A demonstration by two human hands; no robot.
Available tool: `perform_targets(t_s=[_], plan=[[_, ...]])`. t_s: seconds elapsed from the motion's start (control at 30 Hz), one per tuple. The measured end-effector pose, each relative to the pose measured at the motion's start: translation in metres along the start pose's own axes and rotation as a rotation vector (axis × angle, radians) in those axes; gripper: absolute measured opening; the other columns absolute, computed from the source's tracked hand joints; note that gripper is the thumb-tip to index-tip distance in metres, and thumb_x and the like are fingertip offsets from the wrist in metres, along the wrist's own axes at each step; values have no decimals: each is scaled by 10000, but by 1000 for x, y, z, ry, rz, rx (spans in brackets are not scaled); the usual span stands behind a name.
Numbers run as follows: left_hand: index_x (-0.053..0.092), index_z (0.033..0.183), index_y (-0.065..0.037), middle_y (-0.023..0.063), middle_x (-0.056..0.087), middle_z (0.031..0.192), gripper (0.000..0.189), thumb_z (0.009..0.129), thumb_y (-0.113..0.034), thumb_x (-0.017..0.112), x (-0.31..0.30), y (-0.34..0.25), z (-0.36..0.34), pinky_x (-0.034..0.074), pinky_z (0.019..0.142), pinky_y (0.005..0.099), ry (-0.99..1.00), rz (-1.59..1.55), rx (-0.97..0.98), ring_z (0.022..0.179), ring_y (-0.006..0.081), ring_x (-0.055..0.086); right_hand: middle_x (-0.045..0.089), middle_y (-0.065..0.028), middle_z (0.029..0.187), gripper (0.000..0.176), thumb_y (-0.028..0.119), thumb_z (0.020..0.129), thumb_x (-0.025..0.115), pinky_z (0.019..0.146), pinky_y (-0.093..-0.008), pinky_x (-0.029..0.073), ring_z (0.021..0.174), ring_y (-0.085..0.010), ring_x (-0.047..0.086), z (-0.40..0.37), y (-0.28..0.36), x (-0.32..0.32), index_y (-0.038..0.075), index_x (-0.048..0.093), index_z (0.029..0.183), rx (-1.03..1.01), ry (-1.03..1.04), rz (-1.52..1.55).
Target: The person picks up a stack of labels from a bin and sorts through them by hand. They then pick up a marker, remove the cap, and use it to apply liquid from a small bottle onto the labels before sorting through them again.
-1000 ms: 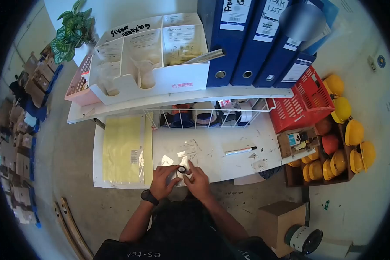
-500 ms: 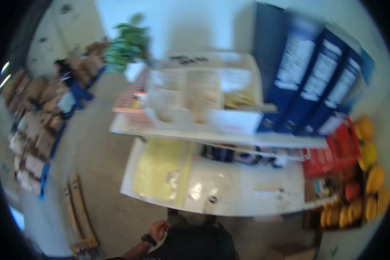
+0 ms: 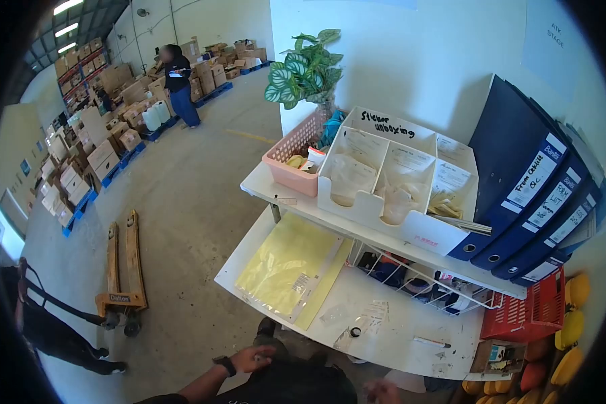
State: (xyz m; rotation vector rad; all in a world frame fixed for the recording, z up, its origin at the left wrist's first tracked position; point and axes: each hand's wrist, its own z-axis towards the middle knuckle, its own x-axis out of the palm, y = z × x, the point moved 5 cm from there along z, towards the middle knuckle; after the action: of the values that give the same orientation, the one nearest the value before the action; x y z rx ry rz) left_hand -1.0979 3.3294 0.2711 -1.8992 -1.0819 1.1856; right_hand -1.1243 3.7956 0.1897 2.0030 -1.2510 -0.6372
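My left hand (image 3: 254, 358), with a dark watch (image 3: 225, 365) on its wrist, hangs low in front of my lap. Its fingers are curled in, and I see nothing in them. My right hand (image 3: 382, 390) shows at the bottom edge, smeared by motion, so its fingers cannot be made out. Both hands are apart from the white desk (image 3: 390, 337). On the desk lie a yellow sheet in clear plastic (image 3: 286, 266), a small black ring (image 3: 355, 332), a pen (image 3: 431, 342) and a clear plastic piece (image 3: 333, 312).
A raised shelf (image 3: 384, 244) carries a pink basket (image 3: 293, 176), a white divided box (image 3: 397, 172) and blue binders (image 3: 518, 182). Below are a wire basket (image 3: 427, 289) and red crate (image 3: 528, 306). A pallet jack (image 3: 122, 296) stands left. People are on the floor, one far (image 3: 180, 84), one near (image 3: 54, 330).
The view has swung left, so desk and shelf sit further right and lower in it. My right hand and the two people now show clearly enough to notice. My left hand stays curled.
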Motion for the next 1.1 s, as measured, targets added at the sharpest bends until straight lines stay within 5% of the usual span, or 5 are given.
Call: perform_targets(t_s=[0.1,0.23,0.43,0.63,1.1], plan=[[686,1134,-90,129,712,908,322,836,-103,566,-16,-77,33,533,734,331,16,-32,156,798,164,665,597,-32,653,219,190,964,592,549,-282,468,593,-109,562,-19,165,5,-19,656,972,-285,-336,31],[704,893,-26,53,587,627,363,730,66,393,-1,-126,77,430,587,254,-160,-4,433,583,129,529,689,-138,913,205,70,900,582,638,-304,487,764,-191,634,11,188,-7,5,658,1079,-869,-958,-627],[599,1169,-28,78,604,902,296,901,-14,473,13,-189,88,432,734,274,-106,-107,534,793,150,542,589,-146,1030,325,14,807,667,788,-395,480,904,-293,567,-9,209,-33,96,679,1121,-531,-1308,-665],[578,1220,-27,104,653,1010,275,964,-107,520,17,-203,82,448,755,295,2,-50,558,855,168,586,494,-103,1157,236,179,779,763,948,-498,330,1167,-319,400,-10,201,-48,177,741,1014,-368,-1196,-757],[525,1341,-4,121,652,1168,420,1023,-277,514,41,-292,64,492,876,325,320,-204,632,965,188,618,691,-107,900,215,117,889,681,862,-356,485,903,-208,647,-76,281,67,15,684,1078,-621,-678,264]])
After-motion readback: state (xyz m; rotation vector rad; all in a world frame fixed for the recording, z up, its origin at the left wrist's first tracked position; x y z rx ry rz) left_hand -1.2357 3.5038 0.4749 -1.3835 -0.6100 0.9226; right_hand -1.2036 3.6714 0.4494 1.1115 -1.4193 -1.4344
